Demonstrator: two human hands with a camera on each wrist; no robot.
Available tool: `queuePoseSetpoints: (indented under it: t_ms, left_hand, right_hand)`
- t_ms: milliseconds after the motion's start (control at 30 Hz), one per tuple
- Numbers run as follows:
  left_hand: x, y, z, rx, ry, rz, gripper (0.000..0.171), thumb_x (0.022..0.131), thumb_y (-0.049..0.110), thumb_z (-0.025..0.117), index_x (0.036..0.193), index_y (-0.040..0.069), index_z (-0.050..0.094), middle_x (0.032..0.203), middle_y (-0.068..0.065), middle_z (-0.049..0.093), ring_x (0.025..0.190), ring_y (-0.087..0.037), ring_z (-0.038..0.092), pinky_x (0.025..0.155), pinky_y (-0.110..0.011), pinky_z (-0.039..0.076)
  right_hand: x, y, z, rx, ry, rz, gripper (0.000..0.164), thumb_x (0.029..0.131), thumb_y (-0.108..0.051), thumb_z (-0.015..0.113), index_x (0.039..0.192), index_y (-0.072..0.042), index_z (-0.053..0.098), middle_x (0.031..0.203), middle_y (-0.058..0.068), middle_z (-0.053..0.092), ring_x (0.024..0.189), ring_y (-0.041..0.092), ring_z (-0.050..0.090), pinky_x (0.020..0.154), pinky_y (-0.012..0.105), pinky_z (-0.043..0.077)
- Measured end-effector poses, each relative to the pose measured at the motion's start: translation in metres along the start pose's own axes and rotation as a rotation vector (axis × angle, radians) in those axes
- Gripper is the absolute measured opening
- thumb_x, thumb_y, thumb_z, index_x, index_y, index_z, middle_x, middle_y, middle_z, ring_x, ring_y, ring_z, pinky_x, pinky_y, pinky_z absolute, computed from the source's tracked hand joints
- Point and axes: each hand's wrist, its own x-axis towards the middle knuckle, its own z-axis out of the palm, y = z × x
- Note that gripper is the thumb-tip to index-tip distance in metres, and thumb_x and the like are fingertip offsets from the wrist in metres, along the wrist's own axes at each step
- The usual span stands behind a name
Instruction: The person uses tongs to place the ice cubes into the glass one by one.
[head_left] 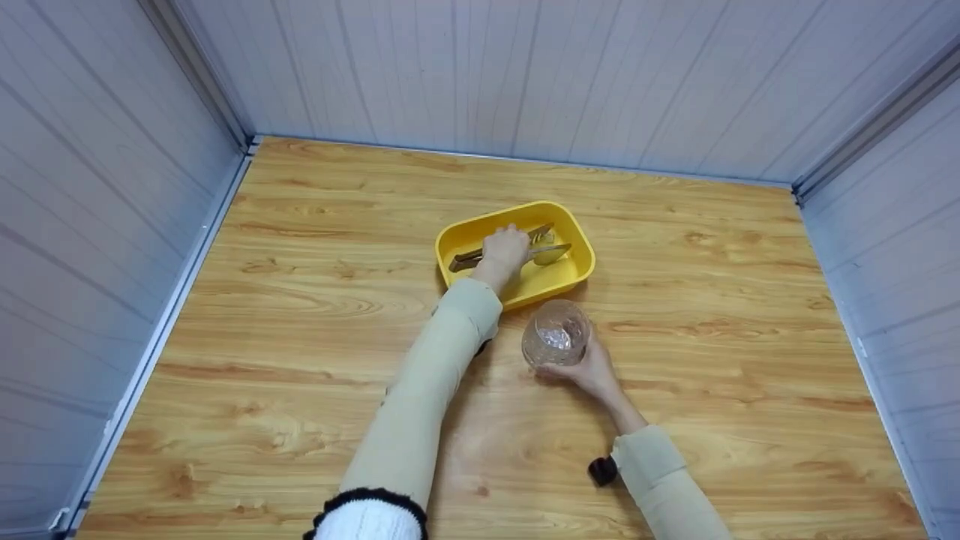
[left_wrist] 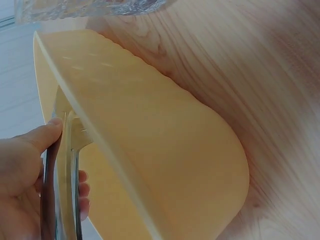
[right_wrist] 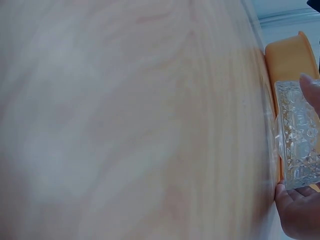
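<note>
Over a yellow tub [head_left: 541,292], my left hand [head_left: 506,251] grips a pair of metal tongs [head_left: 469,259] by its arms. The left wrist view shows the thumb and fingers on either side of the tongs [left_wrist: 64,185], whose lower end is partly hidden behind the tub's wall [left_wrist: 135,105]. My right hand [head_left: 589,367] holds a clear, patterned glass container [head_left: 556,337] just in front of the tub. In the right wrist view its fingers [right_wrist: 296,207] and thumb curve round the glass container [right_wrist: 298,135]. I cannot tell whether the container holds anything.
The wood-grain table [head_left: 712,337] extends around the tub on every side. Pale panel walls [head_left: 487,75] enclose it at the back, left and right. A small dark object [head_left: 602,471] sits by the right sleeve cuff.
</note>
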Motion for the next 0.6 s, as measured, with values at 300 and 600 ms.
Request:
queuePoseSetpoints:
  t_ms: [300, 600]
  left_hand:
    - [0.0024, 0.0018, 0.0016, 0.003, 0.027, 0.004, 0.028, 0.095, 0.021, 0.044, 0.116, 0.011, 0.059, 0.114, -0.008, 0.052, 0.105, -0.025, 0.049, 0.077, -0.041, 0.048]
    - [0.0051, 0.0044, 0.0045, -0.013, 0.033, -0.001, 0.027, 0.095, 0.013, 0.042, 0.115, 0.011, 0.060, 0.112, -0.007, 0.054, 0.103, -0.026, 0.052, 0.078, -0.041, 0.047]
  right_hand:
    - [0.0004, -0.0007, -0.0008, 0.014, 0.002, 0.022, 0.108, 0.053, -0.016, 0.086, 0.138, 0.000, 0.022, 0.134, 0.020, 0.038, 0.123, 0.030, 0.034, 0.103, 0.040, 0.022]
    - [-0.0003, -0.0011, -0.0009, 0.031, -0.010, 0.032, 0.109, 0.053, -0.017, 0.086, 0.139, -0.002, 0.022, 0.134, 0.019, 0.037, 0.124, 0.028, 0.034, 0.103, 0.041, 0.021]
